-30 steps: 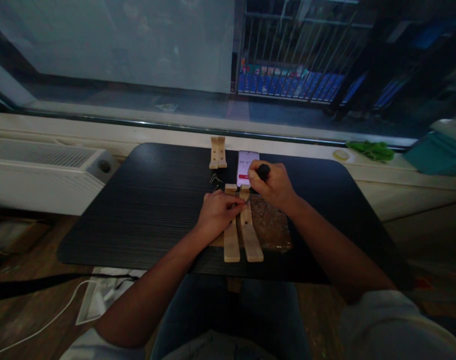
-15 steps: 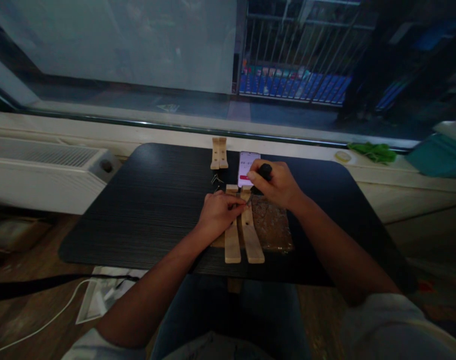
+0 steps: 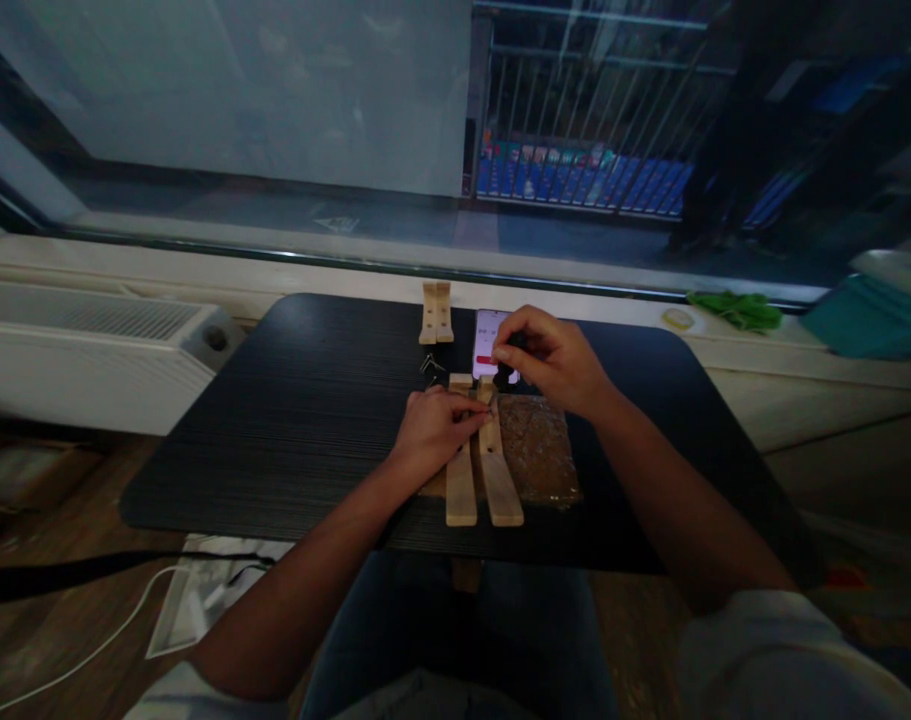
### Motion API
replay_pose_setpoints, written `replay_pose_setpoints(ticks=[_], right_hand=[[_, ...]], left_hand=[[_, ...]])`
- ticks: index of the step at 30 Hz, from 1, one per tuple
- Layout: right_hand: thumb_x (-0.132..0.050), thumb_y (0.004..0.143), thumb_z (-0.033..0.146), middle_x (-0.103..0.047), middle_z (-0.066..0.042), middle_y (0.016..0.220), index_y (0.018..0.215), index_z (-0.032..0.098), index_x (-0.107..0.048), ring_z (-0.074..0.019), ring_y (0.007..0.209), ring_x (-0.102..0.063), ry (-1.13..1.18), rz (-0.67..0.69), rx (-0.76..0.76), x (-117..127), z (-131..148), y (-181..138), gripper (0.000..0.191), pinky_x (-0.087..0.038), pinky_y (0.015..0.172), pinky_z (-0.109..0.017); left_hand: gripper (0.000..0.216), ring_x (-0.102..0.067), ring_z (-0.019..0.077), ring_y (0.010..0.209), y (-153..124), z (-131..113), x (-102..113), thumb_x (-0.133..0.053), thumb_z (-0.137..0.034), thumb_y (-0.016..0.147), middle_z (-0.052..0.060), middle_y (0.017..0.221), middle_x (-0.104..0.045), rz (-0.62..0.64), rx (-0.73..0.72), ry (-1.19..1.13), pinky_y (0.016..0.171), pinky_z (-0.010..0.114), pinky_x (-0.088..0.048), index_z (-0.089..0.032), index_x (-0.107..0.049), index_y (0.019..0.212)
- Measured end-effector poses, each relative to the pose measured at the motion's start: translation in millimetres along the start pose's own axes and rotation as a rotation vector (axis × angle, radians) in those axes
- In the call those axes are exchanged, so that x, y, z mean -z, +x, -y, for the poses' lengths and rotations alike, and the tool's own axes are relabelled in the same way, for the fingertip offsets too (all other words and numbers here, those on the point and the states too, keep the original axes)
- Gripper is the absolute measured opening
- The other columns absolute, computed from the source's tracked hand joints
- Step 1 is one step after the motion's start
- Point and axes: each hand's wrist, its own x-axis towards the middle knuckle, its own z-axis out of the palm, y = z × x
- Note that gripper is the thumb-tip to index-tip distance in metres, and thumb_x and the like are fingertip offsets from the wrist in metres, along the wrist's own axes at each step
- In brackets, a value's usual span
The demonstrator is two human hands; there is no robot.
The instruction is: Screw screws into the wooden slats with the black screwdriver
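Observation:
My right hand (image 3: 558, 362) grips the black handle of a screwdriver (image 3: 507, 373), whose thin shaft slants down toward a curved wooden piece (image 3: 502, 488) with holes in it. Across a second, similar wooden piece (image 3: 462, 490) lies my left hand (image 3: 432, 428), its thumb and fingertips pinched together at the screwdriver's tip; what is between them is too small to make out. Both pieces rest side by side, partly on a brown block in clear plastic wrap (image 3: 539, 455). Several small metal screws (image 3: 430, 364) lie beyond my left hand.
Two more wooden pieces (image 3: 436, 312) stand together at the back of the black table (image 3: 275, 420). A lit phone (image 3: 486, 335) lies partly behind my right hand. On the windowsill are green leaves (image 3: 740, 310) and a teal container (image 3: 871, 315). A radiator (image 3: 95, 345) is on the left.
My right hand's fingers have shifted their hold on the screwdriver, now opened out more around the top of its handle. My left hand keeps its place. The whole view has shifted slightly.

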Motion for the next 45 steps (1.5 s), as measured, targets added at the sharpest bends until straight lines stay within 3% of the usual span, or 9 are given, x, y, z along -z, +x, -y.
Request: replay_pose_setpoints(ticks=[6, 17, 26, 32, 45], right_hand=[[-0.063, 0.083, 0.046, -0.061, 0.004, 0.067, 0.081, 0.021, -0.053, -0.0058, 0.049, -0.047, 0.037, -0.077, -0.009, 2.3, 2.2, -0.9, 0.027, -0.037, 0.047, -0.022], [-0.063, 0.083, 0.041, -0.058, 0.004, 0.069, 0.082, 0.020, -0.054, -0.0052, 0.053, -0.048, 0.011, -0.002, 0.037, 3.3, 6.5, -1.4, 0.023, -0.038, 0.050, -0.021], [-0.054, 0.090, 0.029, -0.063, -0.002, 0.085, 0.104, 0.016, -0.057, -0.0057, 0.061, -0.054, 0.000, 0.176, 0.093, 14.8, 12.0, -4.6, 0.020, -0.043, 0.053, -0.020], [-0.056, 0.090, 0.031, -0.063, -0.001, 0.093, 0.111, 0.018, -0.058, -0.0033, 0.059, -0.054, 0.091, 0.139, 0.032, 14.9, 6.8, -13.9, 0.025, -0.046, 0.055, -0.018], [-0.055, 0.092, 0.030, -0.064, -0.003, 0.100, 0.125, 0.023, -0.055, -0.0060, 0.064, -0.056, 0.112, 0.117, 0.048, 15.0, 2.6, -21.7, 0.034, -0.051, 0.060, -0.022]], left_hand=[[0.014, -0.062, 0.0211, 0.081, 0.9, 0.2, 0.2, -0.067, -0.024, 0.083, 0.004, 0.081, -0.074, 0.015, 0.002, -0.016, 0.076, 0.036, -0.046, -0.024, -0.079, 0.090], [0.012, -0.061, 0.0203, 0.081, -0.3, 0.1, -0.9, -0.068, -0.026, 0.084, 0.002, 0.078, -0.073, -0.009, 0.000, 0.006, 0.075, 0.034, -0.045, -0.026, -0.079, 0.089], [0.013, -0.060, 0.0211, 0.080, -1.1, 2.4, -2.0, -0.067, -0.026, 0.085, 0.002, 0.077, -0.073, -0.018, -0.030, 0.015, 0.073, 0.033, -0.043, -0.027, -0.079, 0.090], [0.013, -0.060, 0.0208, 0.080, -0.6, 2.5, -1.5, -0.067, -0.027, 0.085, 0.002, 0.077, -0.073, -0.003, -0.017, 0.019, 0.074, 0.033, -0.043, -0.027, -0.079, 0.091], [0.020, -0.056, 0.0181, 0.071, -0.2, 5.1, 7.7, -0.068, -0.027, 0.083, 0.000, 0.062, -0.060, 0.058, -0.072, 0.022, 0.068, 0.030, -0.043, -0.025, -0.078, 0.100]])
